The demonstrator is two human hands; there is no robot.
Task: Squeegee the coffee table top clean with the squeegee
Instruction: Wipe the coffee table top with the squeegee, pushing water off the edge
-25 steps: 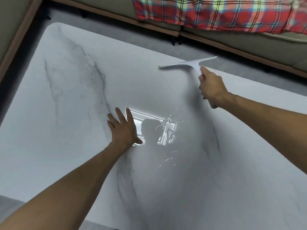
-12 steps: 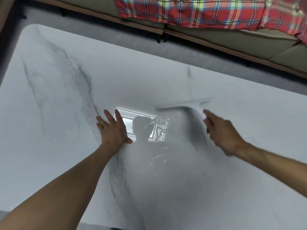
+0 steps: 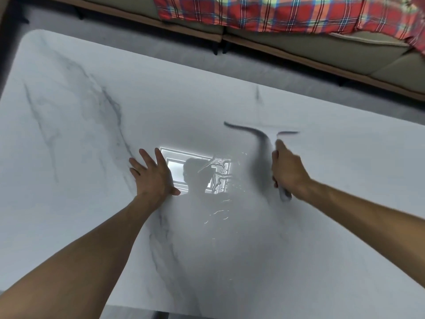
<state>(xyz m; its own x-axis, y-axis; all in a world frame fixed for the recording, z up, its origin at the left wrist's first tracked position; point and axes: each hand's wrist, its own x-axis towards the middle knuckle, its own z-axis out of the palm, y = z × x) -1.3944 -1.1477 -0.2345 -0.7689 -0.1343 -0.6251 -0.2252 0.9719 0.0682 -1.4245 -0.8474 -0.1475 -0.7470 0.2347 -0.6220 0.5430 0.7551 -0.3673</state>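
The white marble coffee table top (image 3: 76,162) fills most of the view. My right hand (image 3: 288,171) grips the handle of the white squeegee (image 3: 284,196). Its blade, blurred by motion, lies across the table just beyond my fingers with a dark shadow beside it. My left hand (image 3: 153,176) rests flat on the table with fingers spread, to the left of a bright window reflection. Thin water streaks (image 3: 218,173) glisten in that reflection, between my two hands.
A sofa (image 3: 322,49) with a wooden base runs along the far side, and a red plaid blanket (image 3: 276,12) lies on it. Grey floor (image 3: 161,42) separates the sofa from the table's far edge. The table's near edge shows at the bottom.
My right hand drew the squeegee from the far edge of the table toward me to the middle, then shifted it slightly back and left. My left hand stayed planted.
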